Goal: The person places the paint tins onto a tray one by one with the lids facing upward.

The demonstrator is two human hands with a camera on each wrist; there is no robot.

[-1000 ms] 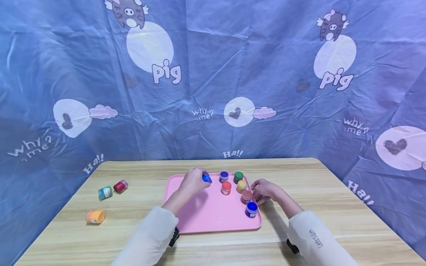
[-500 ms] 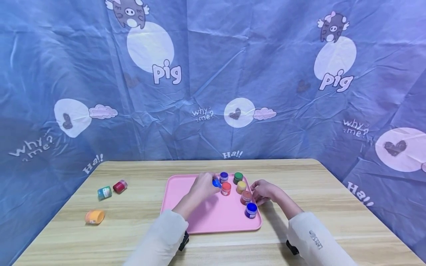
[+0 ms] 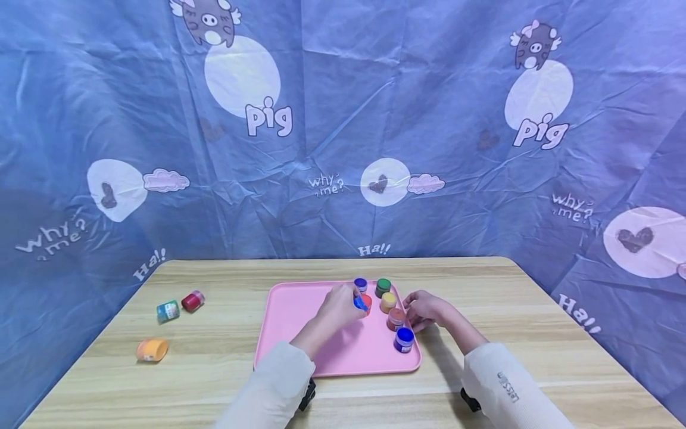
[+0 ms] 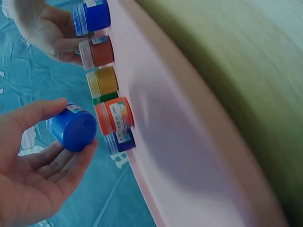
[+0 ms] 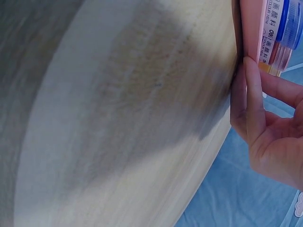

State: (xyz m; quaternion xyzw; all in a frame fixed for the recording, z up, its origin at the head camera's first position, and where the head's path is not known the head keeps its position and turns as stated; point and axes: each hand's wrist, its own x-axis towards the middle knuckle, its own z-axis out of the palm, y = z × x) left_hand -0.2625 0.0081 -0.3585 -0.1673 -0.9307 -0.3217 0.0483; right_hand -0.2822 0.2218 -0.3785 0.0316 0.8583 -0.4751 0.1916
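Note:
My left hand [image 3: 337, 308] holds a small blue paint jar [image 4: 73, 128] between thumb and fingers, tilted, over the pink tray [image 3: 343, 357]. In the head view the jar overlaps an orange-red paint jar [image 4: 118, 115] standing on the tray. Around it stand a dark blue jar [image 3: 360, 285], a green jar [image 3: 383, 288], a yellow jar [image 3: 388, 302], a brown jar [image 3: 396, 320] and another blue jar [image 3: 404, 340] along the right side. My right hand [image 3: 426, 308] rests at the tray's right edge, its fingers [image 5: 254, 101] touching the outer rim beside the jars.
On the left part of the wooden table [image 3: 214, 333] lie a teal jar [image 3: 168, 311], a dark red jar [image 3: 193, 301] and an orange jar [image 3: 152, 350], all on their sides. A blue printed cloth [image 3: 321, 149] hangs behind the table.
My left hand has carried the blue paint jar rightward across the tray, toward the orange-red jar. The right hand has stayed at the tray's edge.

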